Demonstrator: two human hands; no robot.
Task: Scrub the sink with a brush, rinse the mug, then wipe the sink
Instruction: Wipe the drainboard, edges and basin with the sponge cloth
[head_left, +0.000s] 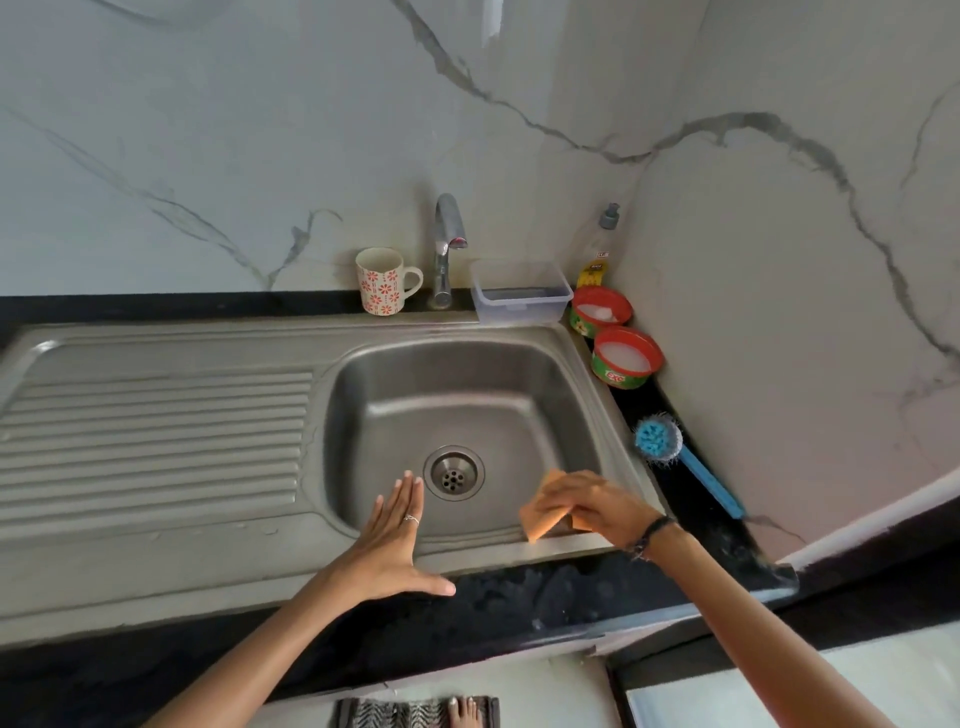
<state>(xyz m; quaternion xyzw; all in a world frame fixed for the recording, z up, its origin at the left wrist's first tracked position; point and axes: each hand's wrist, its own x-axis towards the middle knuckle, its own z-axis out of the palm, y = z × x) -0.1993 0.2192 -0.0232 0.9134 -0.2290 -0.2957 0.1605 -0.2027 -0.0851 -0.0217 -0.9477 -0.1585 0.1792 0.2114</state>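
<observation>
A marble-patterned wall rises behind a black table fitted with a stainless steel sink (540, 358), its ribbed drainboard (156, 441) running off to the left. At the basin's near right corner, the right hand (592, 506) holds an orange cloth (543, 519), fingers curled over it and pressing it to the rim, which suggests the wiping stage is in hand. The cloth looks soft and limp; it should fold to the steel's curves and is best bunched under the palm, not pinched at an edge. The left hand (392, 540) hovers flat over the near edge of the basin, fingers straight and together, thumb spread, holding nothing; its fingertips point toward the drain (453, 473).

The blue-handled brush (675, 457) lies on the table strip to the right of the basin, bristle head toward the back, apart from both hands. The floral mug (382, 280) stands upright on the back ledge just left of the tap (447, 249); ceramic, probably slick when wet and breakable, so the handle at its right is the safe hold. Right of the tap sit a clear plastic tub (519, 296), a soap bottle (600, 249) in the corner and two round red-rimmed containers (615, 338) of pale cleanser. No water can be seen running. A bare foot (462, 713) on a patterned mat shows at the bottom edge.
</observation>
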